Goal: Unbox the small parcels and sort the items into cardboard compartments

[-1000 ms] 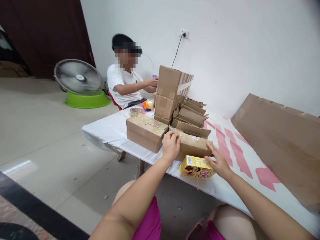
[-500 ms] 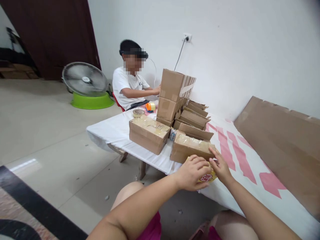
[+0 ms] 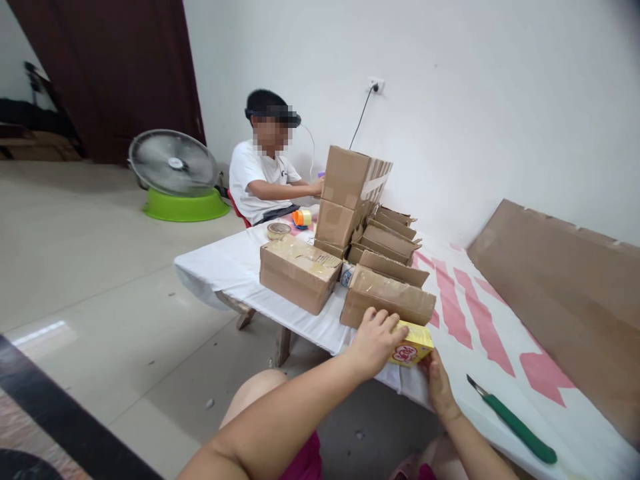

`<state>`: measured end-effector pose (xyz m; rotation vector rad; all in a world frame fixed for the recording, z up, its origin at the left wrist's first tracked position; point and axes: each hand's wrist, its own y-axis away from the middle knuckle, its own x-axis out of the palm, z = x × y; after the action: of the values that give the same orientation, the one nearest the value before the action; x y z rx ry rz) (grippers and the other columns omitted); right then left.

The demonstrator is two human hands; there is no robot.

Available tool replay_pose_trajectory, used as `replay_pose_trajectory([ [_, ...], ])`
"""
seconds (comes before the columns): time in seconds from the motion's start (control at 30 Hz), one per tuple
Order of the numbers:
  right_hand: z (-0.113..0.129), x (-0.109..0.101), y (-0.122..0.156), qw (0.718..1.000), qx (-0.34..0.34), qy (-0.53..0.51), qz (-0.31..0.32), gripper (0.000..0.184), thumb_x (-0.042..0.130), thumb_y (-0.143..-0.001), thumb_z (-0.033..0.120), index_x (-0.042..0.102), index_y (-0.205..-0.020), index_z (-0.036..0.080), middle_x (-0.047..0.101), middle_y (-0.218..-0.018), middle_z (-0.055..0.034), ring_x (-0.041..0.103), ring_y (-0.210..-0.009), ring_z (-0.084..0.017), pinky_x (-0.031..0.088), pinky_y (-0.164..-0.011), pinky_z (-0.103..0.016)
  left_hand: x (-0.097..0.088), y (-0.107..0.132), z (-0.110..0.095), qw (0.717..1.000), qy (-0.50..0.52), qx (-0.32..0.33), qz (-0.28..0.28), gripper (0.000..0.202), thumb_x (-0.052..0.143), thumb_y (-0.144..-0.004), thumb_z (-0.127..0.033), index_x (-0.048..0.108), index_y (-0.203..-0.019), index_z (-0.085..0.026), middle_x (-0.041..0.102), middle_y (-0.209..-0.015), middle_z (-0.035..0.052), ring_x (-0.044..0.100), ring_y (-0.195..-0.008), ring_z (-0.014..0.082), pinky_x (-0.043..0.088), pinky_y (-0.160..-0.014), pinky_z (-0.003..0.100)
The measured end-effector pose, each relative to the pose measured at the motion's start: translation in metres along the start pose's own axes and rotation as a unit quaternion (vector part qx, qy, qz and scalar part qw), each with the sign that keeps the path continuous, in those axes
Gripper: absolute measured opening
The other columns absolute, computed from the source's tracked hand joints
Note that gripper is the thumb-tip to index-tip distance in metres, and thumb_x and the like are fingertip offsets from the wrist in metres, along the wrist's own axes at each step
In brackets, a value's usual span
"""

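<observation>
A small yellow printed carton (image 3: 413, 344) lies at the near edge of the white-covered table (image 3: 235, 263). My left hand (image 3: 373, 340) is closed over its left end, fingers curled on top. My right hand (image 3: 439, 388) grips the carton's right end from below, at the table edge. Just behind the carton sits a taped cardboard box (image 3: 387, 298). A second taped cardboard box (image 3: 299, 271) stands to its left.
A green-handled knife (image 3: 515, 421) lies on the table at my right. Stacked boxes (image 3: 350, 193) and several flattened ones (image 3: 390, 237) fill the middle. A large cardboard sheet (image 3: 565, 293) leans on the wall. Another person (image 3: 265, 175) sits at the far end, beside tape rolls (image 3: 279, 230); a fan (image 3: 173, 165) stands on the floor.
My left hand left the taped box and came down onto the yellow carton. My right hand slid from the carton's top to its right end. The view shifted, revealing the knife.
</observation>
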<state>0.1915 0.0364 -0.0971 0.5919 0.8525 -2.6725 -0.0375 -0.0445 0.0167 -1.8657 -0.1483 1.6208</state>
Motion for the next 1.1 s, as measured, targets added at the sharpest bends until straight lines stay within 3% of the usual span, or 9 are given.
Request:
replay_pose_trajectory([
  [0.13, 0.008, 0.008, 0.005, 0.995, 0.036, 0.083, 0.035, 0.056, 0.052, -0.087, 0.049, 0.046, -0.134, 0.018, 0.064, -0.122, -0.0132, 0.065, -0.103, -0.023, 0.054, -0.089, -0.038, -0.003, 0.001, 0.013, 0.995, 0.005, -0.094, -0.012, 0.029, 0.044, -0.092, -0.020, 0.056, -0.118, -0.026, 0.059, -0.124, 0.0074, 0.051, -0.112, 0.0252, 0.034, -0.095, 0.048],
  [0.27, 0.013, 0.010, 0.003, 0.989, 0.052, 0.131, 0.050, 0.048, 0.052, -0.087, 0.045, 0.055, -0.125, 0.017, 0.066, -0.119, -0.0126, 0.065, -0.102, -0.023, 0.054, -0.087, -0.037, -0.001, 0.004, 0.008, 0.985, -0.025, -0.173, -0.010, 0.035, 0.044, -0.092, -0.018, 0.053, -0.125, -0.022, 0.056, -0.129, 0.0123, 0.047, -0.122, 0.0295, 0.033, -0.101, 0.053],
  [0.37, 0.011, 0.011, 0.003, 0.986, 0.031, 0.158, 0.047, 0.044, 0.052, -0.087, 0.044, 0.058, -0.120, 0.016, 0.068, -0.113, -0.0128, 0.066, -0.100, -0.023, 0.055, -0.087, -0.038, -0.004, 0.006, -0.010, 0.984, -0.035, -0.175, -0.011, 0.038, 0.045, -0.091, -0.018, 0.051, -0.129, -0.022, 0.053, -0.134, 0.0150, 0.048, -0.124, 0.0319, 0.038, -0.100, 0.052],
  [0.43, 0.010, 0.011, 0.004, 0.983, 0.006, 0.179, 0.049, 0.041, 0.052, -0.087, 0.041, 0.059, -0.119, 0.016, 0.069, -0.112, -0.0125, 0.066, -0.101, -0.024, 0.054, -0.089, -0.040, -0.010, 0.006, -0.022, 0.988, -0.003, -0.155, 0.027, 0.034, 0.045, -0.092, -0.020, 0.054, -0.125, -0.021, 0.059, -0.124, 0.0150, 0.056, -0.114, 0.0297, 0.046, -0.093, 0.046],
  [0.5, 0.009, 0.011, 0.004, 0.979, -0.011, 0.196, 0.053, 0.039, 0.051, -0.087, 0.039, 0.059, -0.118, 0.016, 0.068, -0.112, -0.0122, 0.065, -0.102, -0.024, 0.053, -0.090, -0.041, -0.014, 0.003, -0.027, 0.977, 0.041, -0.175, 0.115, 0.028, 0.047, -0.090, -0.019, 0.059, -0.115, -0.017, 0.067, -0.107, 0.0141, 0.065, -0.098, 0.0274, 0.052, -0.082, 0.040],
  [0.57, 0.009, 0.011, 0.004, 0.976, -0.019, 0.208, 0.057, 0.037, 0.051, -0.088, 0.038, 0.059, -0.117, 0.016, 0.069, -0.111, -0.0121, 0.065, -0.102, -0.023, 0.054, -0.089, -0.040, -0.015, -0.001, -0.023, 0.952, 0.065, -0.226, 0.196, 0.022, 0.049, -0.088, -0.015, 0.064, -0.105, -0.012, 0.070, -0.094, 0.0153, 0.069, -0.087, 0.0273, 0.055, -0.074, 0.038],
  [0.63, 0.010, 0.011, 0.004, 0.974, -0.026, 0.216, 0.063, 0.035, 0.050, -0.089, 0.037, 0.060, -0.115, 0.016, 0.069, -0.110, -0.0119, 0.065, -0.101, -0.023, 0.054, -0.088, -0.038, -0.013, -0.007, -0.013, 0.936, 0.065, -0.261, 0.226, 0.022, 0.048, -0.087, -0.012, 0.067, -0.098, -0.010, 0.072, -0.090, 0.0180, 0.071, -0.086, 0.0284, 0.056, -0.073, 0.037],
  [0.9, 0.021, 0.011, 0.001, 0.968, -0.070, 0.226, 0.079, 0.027, 0.052, -0.087, 0.031, 0.064, -0.109, 0.019, 0.070, -0.104, -0.0093, 0.065, -0.099, -0.022, 0.054, -0.087, -0.037, 0.000, -0.016, 0.007, 0.941, 0.047, -0.276, 0.189, 0.027, 0.045, -0.086, -0.008, 0.071, -0.091, -0.012, 0.072, -0.089, 0.0186, 0.070, -0.088, 0.0274, 0.054, -0.074, 0.036],
  [1.1, 0.025, 0.012, -0.001, 0.969, -0.068, 0.222, 0.088, 0.022, 0.051, -0.089, 0.032, 0.067, -0.100, 0.020, 0.070, -0.106, -0.0101, 0.065, -0.101, -0.023, 0.053, -0.089, -0.040, 0.017, -0.011, 0.019, 0.960, 0.028, -0.254, 0.114, 0.026, 0.040, -0.089, -0.011, 0.063, -0.100, -0.012, 0.068, -0.100, 0.0170, 0.062, -0.099, 0.0293, 0.047, -0.084, 0.043],
])
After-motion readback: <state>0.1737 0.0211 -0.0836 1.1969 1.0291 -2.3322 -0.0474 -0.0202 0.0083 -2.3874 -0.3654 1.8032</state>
